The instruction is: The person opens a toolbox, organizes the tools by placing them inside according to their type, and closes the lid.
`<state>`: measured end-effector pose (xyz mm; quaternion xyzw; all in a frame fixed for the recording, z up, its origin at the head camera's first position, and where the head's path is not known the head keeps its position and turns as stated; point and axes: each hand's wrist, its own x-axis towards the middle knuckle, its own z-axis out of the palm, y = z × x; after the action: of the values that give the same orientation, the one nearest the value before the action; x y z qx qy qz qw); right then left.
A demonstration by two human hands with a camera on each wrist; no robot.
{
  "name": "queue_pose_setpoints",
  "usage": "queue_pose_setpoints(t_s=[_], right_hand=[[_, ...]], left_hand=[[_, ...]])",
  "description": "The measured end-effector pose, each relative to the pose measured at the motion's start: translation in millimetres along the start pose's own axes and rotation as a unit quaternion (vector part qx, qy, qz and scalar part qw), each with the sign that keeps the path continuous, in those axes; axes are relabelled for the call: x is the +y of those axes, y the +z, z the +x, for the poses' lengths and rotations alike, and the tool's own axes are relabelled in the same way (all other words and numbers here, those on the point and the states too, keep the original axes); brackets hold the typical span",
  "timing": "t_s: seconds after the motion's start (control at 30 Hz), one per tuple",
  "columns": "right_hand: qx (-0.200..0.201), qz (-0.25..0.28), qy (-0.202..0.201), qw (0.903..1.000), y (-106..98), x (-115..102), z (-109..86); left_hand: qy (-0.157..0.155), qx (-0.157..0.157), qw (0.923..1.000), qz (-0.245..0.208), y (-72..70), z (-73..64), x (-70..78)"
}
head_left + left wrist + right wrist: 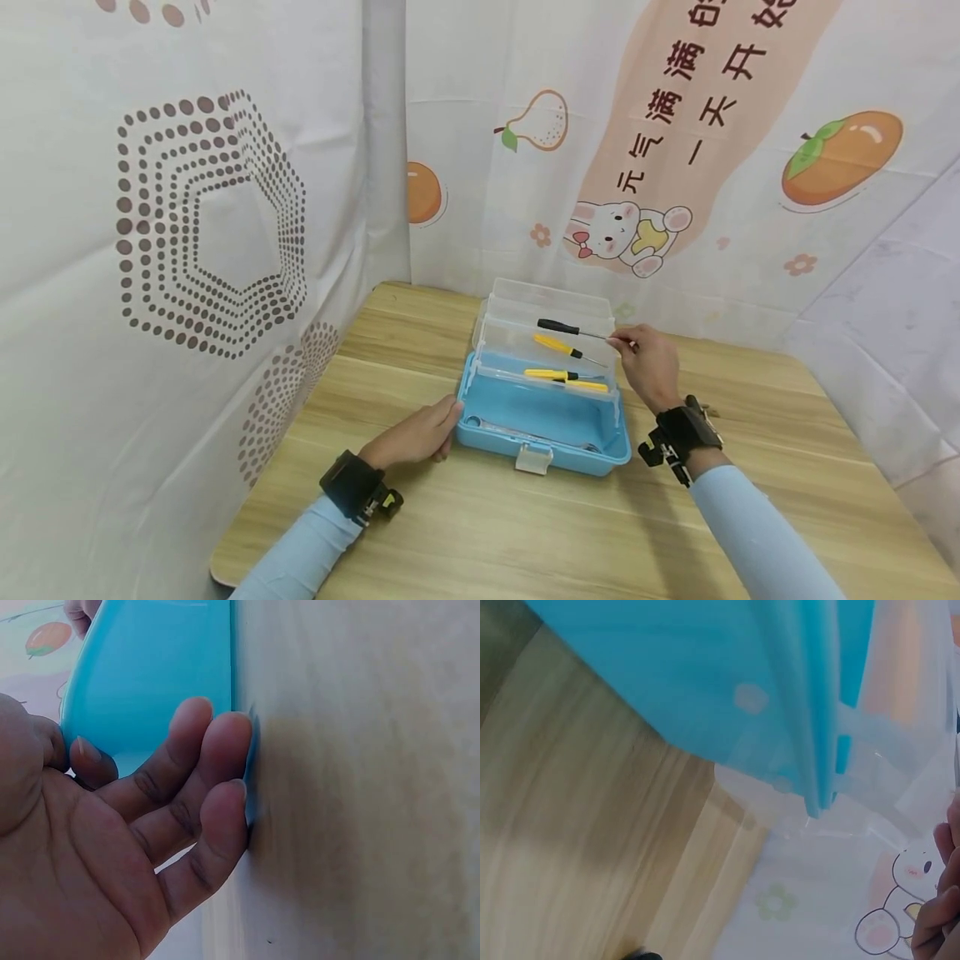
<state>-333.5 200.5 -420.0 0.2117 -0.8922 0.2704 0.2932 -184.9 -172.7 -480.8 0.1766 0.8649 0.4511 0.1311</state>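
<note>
A light blue toolbox [581, 458] stands open on the table, its clear tiered trays [495, 321] raised at the back. In the head view my right hand [651, 362] pinches the metal shaft of a black-handled screwdriver [558, 326], whose handle points left over the upper tray. Below it a yellow-and-black screwdriver [553, 343] overlaps the tray, with more yellow-handled tools [546, 374] lower down. Inside the box lies a metal wrench [525, 432]. At the box's left side my left hand [420, 429] holds its edge, with bent fingers [225, 742] against the blue wall in the left wrist view.
A white latch [533, 458] hangs at the box's front. Wood-grain table [480, 533] surrounds the box. Behind it hangs a printed white curtain [480, 208], and another curtain [240, 233] borders the left side. Both wrists wear black camera straps [686, 429].
</note>
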Motion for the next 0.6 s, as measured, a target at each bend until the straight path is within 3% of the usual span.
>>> queue_pose_setpoints(t_s=[0.4,0.6], right_hand=[[-0.028,-0.003,0.03,0.9992,3,-7,3.2],[-0.033,0.0,0.044,0.9985,-7,-2,-5.2]], left_hand=[[-0.004,-0.007,0.9999,-0.008,-0.7,1.2,0.0],[-0.006,-0.013,0.9999,-0.01,-0.9,2.1,0.9]])
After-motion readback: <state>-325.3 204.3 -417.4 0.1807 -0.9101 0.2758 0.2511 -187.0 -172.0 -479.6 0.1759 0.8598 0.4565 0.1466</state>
